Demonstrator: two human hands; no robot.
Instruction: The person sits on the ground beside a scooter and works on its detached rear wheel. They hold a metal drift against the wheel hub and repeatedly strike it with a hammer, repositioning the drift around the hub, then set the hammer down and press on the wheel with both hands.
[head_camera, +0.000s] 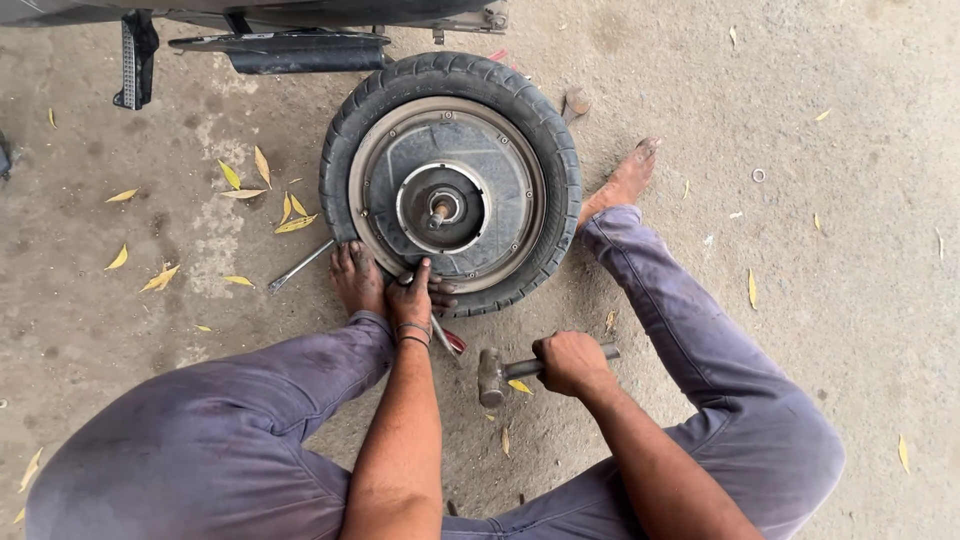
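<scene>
Tyre (545, 150) lever-off stage: left hand (412, 297) gripped lever (440, 330) at rim, right hand (572, 364) clenched hammer (492, 374) just below tyre (next, prob. a measured tap)

The tyre (452, 75) was black around a grey hub (442, 207); yellow leaves (262, 192) lay at nine o'clock; trousers (220, 420) were faded purple-grey.

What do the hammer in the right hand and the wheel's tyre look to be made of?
Hammer: dull grey head and shaft, probably bare steel, scuffed matte. Tyre: black, grooved tread, dusty matte, likely rubber. Its inner rim looks like worn grey metal.
</scene>
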